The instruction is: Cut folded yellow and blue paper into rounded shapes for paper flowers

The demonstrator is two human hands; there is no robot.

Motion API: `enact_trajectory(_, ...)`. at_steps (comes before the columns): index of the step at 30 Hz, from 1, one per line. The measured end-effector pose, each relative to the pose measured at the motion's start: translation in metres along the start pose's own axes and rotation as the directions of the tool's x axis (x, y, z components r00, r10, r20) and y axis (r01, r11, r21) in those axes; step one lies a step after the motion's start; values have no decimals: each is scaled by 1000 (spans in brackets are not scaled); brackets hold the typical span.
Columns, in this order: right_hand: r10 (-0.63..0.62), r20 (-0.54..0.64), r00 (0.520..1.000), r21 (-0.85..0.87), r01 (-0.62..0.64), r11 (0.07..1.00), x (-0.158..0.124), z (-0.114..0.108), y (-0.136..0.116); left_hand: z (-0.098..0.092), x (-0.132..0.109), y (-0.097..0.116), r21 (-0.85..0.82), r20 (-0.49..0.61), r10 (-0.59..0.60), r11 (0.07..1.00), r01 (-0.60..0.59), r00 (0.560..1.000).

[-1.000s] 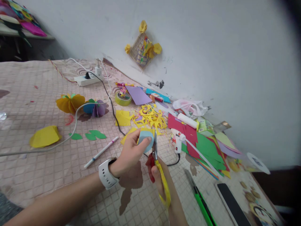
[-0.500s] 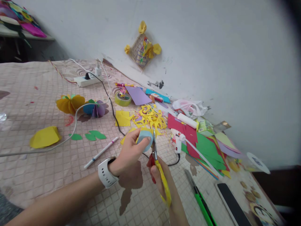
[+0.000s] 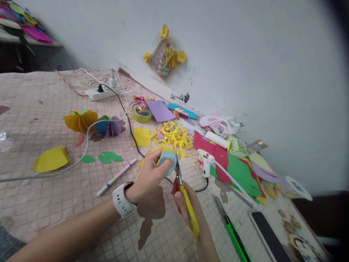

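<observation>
Between the thumb and fingers of my left hand (image 3: 149, 174) is a light blue paper piece (image 3: 166, 163), with some yellow paper showing behind it. My right hand (image 3: 191, 207) grips scissors (image 3: 188, 205) with yellow and red handles. Their blades point away from me and lie along the right edge of the blue paper; whether they bite into it I cannot tell. Beyond the hands is a pile of yellow paper scraps (image 3: 176, 136). A white marker pen (image 3: 117, 177) rests left of my left hand.
To the right lie a white glue gun (image 3: 206, 165), a green utility knife (image 3: 233, 233) and a phone (image 3: 268, 234). Coloured paper sheets (image 3: 242, 174) spread behind them. Further left are green paper leaves (image 3: 110, 157), yellow paper rounds (image 3: 51, 160), paper pumpkins (image 3: 81, 120) and a power strip (image 3: 99, 93) with cords.
Hardly anything differs. My hands, the blue paper and the scissors keep nearly the same place, and the whole view has shifted very slightly.
</observation>
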State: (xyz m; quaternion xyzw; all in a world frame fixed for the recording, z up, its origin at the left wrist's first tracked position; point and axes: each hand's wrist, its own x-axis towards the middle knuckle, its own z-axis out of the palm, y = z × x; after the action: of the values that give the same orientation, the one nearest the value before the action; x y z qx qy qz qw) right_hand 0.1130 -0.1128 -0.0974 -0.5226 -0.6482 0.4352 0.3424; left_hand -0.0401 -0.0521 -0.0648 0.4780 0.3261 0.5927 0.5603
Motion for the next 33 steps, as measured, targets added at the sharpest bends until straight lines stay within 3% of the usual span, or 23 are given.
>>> enact_trajectory(8,18,-42,999,-89,-22,996,2,-3,-3,1,2,1,-25,-17,-61,998,60,998)
enact_trajectory(23,74,-18,997,-166,-76,983,1,-9,0,-2,6,2,-85,15,-155,984,155,988)
enact_trajectory(33,98,-17,995,-193,-99,976,2,-16,2,-8,11,2,-56,88,-212,975,217,973)
